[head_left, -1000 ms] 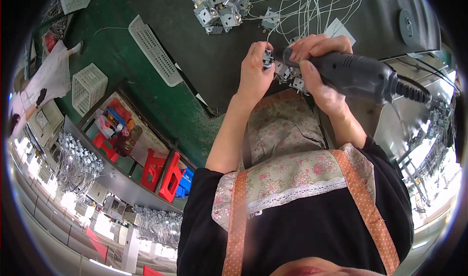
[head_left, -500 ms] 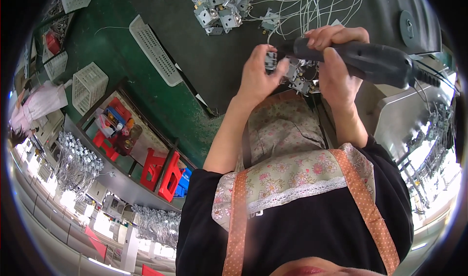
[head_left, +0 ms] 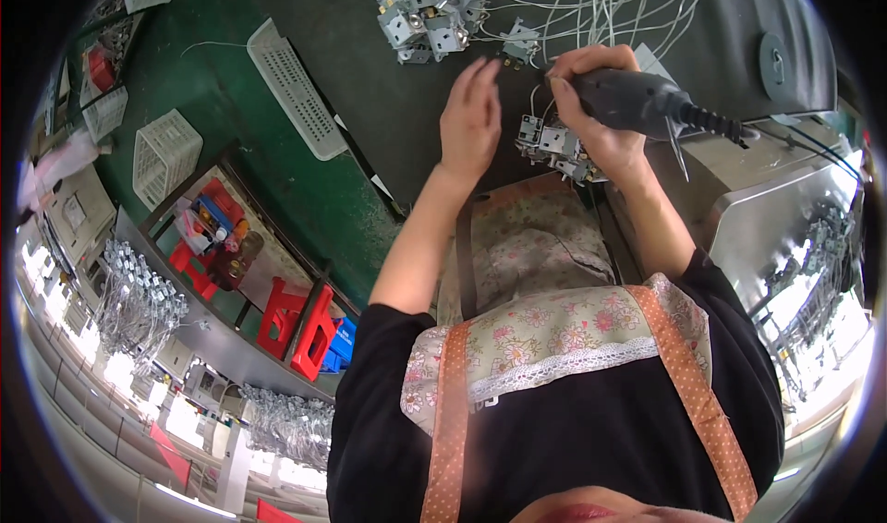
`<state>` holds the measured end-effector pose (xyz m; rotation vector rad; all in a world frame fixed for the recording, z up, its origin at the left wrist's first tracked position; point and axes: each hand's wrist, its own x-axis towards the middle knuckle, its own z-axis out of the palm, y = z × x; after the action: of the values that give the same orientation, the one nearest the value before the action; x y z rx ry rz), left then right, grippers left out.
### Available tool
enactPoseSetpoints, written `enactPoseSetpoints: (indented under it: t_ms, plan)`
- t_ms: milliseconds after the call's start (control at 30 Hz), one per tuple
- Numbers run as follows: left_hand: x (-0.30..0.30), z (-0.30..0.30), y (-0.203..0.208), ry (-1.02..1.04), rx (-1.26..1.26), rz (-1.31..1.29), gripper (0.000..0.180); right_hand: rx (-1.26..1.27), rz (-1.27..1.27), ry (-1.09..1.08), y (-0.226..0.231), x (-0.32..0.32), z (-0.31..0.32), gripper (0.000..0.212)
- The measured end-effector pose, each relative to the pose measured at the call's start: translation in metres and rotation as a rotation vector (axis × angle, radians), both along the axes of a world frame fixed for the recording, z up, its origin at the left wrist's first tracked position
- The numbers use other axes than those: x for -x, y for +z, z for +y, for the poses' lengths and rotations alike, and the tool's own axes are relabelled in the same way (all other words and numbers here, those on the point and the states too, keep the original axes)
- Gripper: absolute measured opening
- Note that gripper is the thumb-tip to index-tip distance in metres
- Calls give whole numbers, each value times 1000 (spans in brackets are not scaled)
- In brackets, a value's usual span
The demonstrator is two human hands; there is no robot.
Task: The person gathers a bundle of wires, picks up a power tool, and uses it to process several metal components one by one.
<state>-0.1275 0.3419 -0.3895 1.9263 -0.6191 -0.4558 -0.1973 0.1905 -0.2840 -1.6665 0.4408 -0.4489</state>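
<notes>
My right hand point(head_left: 601, 116) is wrapped round a black corded electric screwdriver point(head_left: 626, 100), whose cord end points right and toward me; its tip is hidden behind my fingers. My left hand point(head_left: 473, 121) holds nothing, its fingers stretched out and slightly blurred over the dark table. Just beyond those fingertips lies a single small metal fitting point(head_left: 520, 42) with a white wire. Below the screwdriver, at the table's near edge, sits a small cluster of metal fittings point(head_left: 554, 142), partly covered by my right hand.
A heap of metal fittings point(head_left: 430, 15) lies farther back, with white wires point(head_left: 610, 1) trailing to the right. A dark round disc point(head_left: 772, 56) rests on the right of the table point(head_left: 370, 70). A white plastic basket point(head_left: 294, 89) stands along the left edge. Red stools point(head_left: 314, 334) are farther left.
My left hand has let go of a metal fitting and moved left and away from me, its fingers opening. My right hand has shifted left and turned the screwdriver, its cord end swinging toward me.
</notes>
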Motion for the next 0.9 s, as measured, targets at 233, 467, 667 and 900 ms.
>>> enactPoseSetpoints:
  t_ms: [233,467,667,900]
  plan:
    - [-28,-40,-14,-191,-167,-472,63,-43,5,9,4,-2,6,31]
    - [-25,-15,-10,-285,-61,-415,58,-117,-136,-61,7,1,-2,31]
    - [-30,9,29,-413,-137,-423,44,-151,-254,-49,13,3,-4,31]
    - [-24,11,49,-365,-312,-261,33,-139,-337,18,27,3,-1,34]
